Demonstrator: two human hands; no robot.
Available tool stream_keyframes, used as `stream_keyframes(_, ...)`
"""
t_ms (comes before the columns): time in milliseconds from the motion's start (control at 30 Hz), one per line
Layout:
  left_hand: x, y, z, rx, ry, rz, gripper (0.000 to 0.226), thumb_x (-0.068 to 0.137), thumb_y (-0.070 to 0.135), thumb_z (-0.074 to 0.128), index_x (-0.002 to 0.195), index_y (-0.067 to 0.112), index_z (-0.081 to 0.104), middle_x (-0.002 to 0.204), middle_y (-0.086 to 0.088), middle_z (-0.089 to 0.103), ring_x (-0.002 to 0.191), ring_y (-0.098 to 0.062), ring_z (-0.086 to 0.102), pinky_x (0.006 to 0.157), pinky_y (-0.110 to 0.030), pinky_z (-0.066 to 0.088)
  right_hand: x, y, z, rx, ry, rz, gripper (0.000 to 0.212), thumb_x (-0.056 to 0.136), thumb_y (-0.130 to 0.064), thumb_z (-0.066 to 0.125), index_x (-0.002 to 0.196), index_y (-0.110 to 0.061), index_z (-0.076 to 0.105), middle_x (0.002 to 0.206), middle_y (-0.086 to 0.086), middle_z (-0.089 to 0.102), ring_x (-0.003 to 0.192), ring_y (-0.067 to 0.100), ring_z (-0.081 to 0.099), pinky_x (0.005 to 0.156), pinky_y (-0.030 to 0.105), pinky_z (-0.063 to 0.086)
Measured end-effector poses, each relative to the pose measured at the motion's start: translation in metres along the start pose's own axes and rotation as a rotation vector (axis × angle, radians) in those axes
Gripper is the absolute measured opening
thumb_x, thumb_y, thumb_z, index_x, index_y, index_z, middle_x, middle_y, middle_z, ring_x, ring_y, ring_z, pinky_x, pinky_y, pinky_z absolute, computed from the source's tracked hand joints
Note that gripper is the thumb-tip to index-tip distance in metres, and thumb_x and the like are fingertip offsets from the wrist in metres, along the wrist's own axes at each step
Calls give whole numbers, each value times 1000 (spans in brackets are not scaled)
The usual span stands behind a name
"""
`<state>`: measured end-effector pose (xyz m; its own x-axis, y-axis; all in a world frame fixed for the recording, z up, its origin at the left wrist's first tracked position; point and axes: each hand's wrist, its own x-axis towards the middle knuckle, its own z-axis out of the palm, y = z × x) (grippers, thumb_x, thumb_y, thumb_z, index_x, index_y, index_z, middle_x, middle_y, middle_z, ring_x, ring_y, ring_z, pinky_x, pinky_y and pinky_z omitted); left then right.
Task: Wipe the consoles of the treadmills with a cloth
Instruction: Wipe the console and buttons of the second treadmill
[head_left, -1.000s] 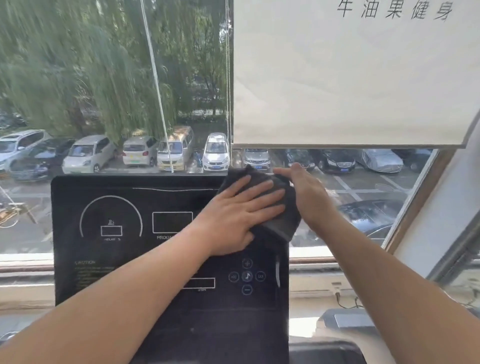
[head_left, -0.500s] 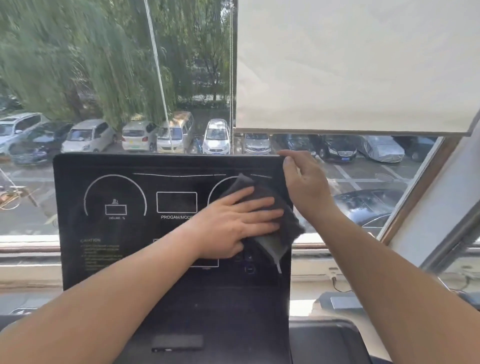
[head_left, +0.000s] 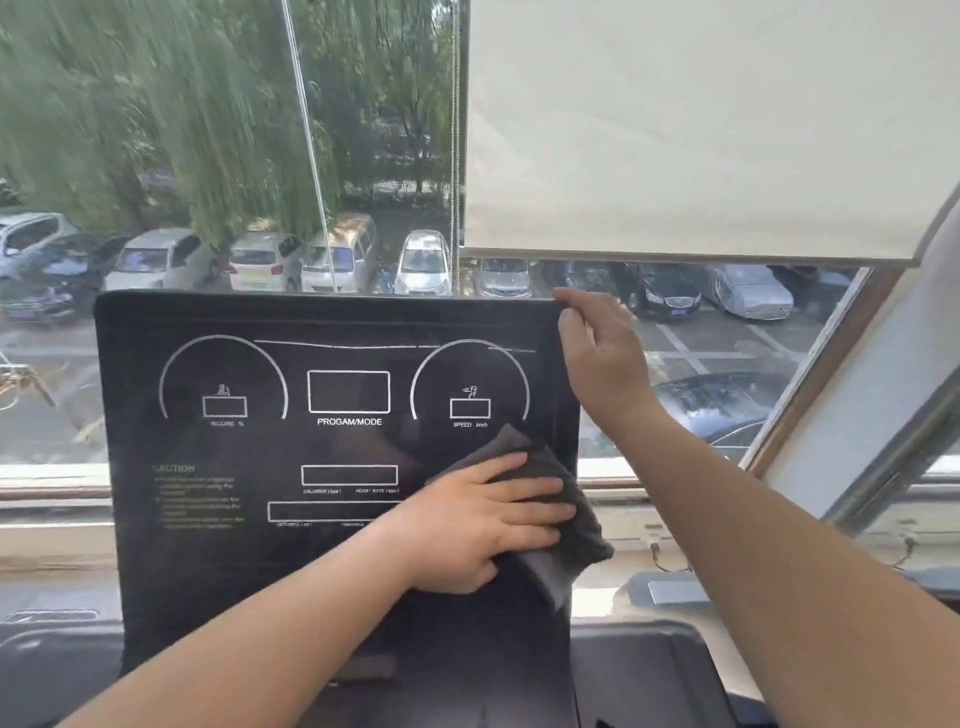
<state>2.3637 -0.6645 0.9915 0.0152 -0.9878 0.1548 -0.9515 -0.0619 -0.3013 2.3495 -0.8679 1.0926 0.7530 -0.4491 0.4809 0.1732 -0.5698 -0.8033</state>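
Observation:
A black treadmill console with white dial outlines and display boxes stands upright in front of me. My left hand lies flat with straight fingers on a dark grey cloth, pressing it against the console's lower right part. The cloth hangs past the console's right edge. My right hand holds the console's top right corner, thumb on the front and fingers curled behind the edge.
Behind the console is a large window with a view of trees and parked cars. A cream roller blind covers its upper right. A windowsill runs behind. The dark treadmill deck frame lies below right.
My left hand has slid the cloth down from the console's top right corner to its lower right part. My right hand has stayed on the top right corner.

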Motion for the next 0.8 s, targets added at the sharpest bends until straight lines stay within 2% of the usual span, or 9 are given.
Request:
stream_keyframes(67, -2, -30, -23, 83, 83, -107, 78, 75, 24, 52, 152, 30, 47, 168, 13, 26, 159, -12, 9, 128, -50, 9, -1, 0, 2, -7, 8, -6, 37, 105, -14, 45, 132, -25, 68, 119, -18, 58, 105, -28, 44, 89, -5, 28)
stream_keyframes(133, -1, -48, -39, 111, 219, -336, 79, 76, 23, 55, 155, 29, 44, 169, 10, 26, 159, -15, 13, 128, -51, 9, -2, 0, 3, 2, 12, 12, 40, 105, -11, 43, 133, -27, 67, 122, -18, 57, 105, -28, 44, 89, -2, 30)
stream_keyframes(267, 16, -14, -24, -46, 418, -654, 78, 79, 26, 62, 155, 25, 46, 169, 7, 25, 159, -20, 13, 127, -56, 7, -5, -1, 5, 32, 29, 21, 39, 105, -16, 42, 132, -30, 67, 119, -29, 55, 109, -23, 47, 93, 8, 35)
stream_keyframes(333, 17, 17, -1, -100, 390, -622, 77, 78, 27, 62, 153, 25, 47, 169, 8, 24, 159, -20, 10, 127, -56, 6, -5, -2, 6, 42, 31, 21, 38, 105, -18, 43, 131, -31, 67, 117, -33, 54, 110, -22, 47, 94, 9, 36)
stream_keyframes(467, -10, 34, 27, -49, 76, -169, 77, 74, 27, 54, 150, 29, 49, 169, 14, 23, 159, -14, 5, 129, -49, 1, -6, -1, 6, 32, 27, 22, 37, 105, -18, 45, 132, -33, 66, 118, -32, 55, 110, -22, 47, 89, 1, 32)
stream_keyframes(567, -15, 0, 7, -43, 22, 5, 73, 75, 23, 54, 148, 30, 52, 167, 15, 28, 159, -10, 6, 129, -45, 0, -6, -1, 8, 7, 45, 8, 37, 105, -18, 46, 132, -32, 65, 119, -29, 55, 108, -17, 50, 88, 2, 32)
stream_keyframes(633, -12, -26, -15, 19, 90, -70, 75, 75, 23, 56, 149, 29, 52, 167, 13, 29, 159, -12, 11, 129, -48, 6, -7, -1, 10, -15, 53, -4, 37, 104, -17, 46, 134, -30, 65, 121, -24, 55, 107, -8, 52, 90, 11, 35)
stream_keyframes(700, -10, -41, -29, 45, 209, -255, 76, 75, 22, 58, 150, 28, 51, 167, 11, 29, 158, -14, 15, 128, -52, 11, -7, -1, 10, -30, 50, -12, 38, 104, -17, 45, 136, -29, 64, 123, -23, 54, 112, -2, 52, 92, 19, 36)
stream_keyframes(800, 0, -24, -26, -101, 404, -505, 69, 79, 22, 61, 148, 24, 55, 165, 10, 35, 157, -15, 20, 128, -51, 9, -8, -1, 10, -42, 47, -14, 39, 104, -17, 45, 137, -30, 62, 128, -22, 54, 115, 0, 52, 93, 20, 38)
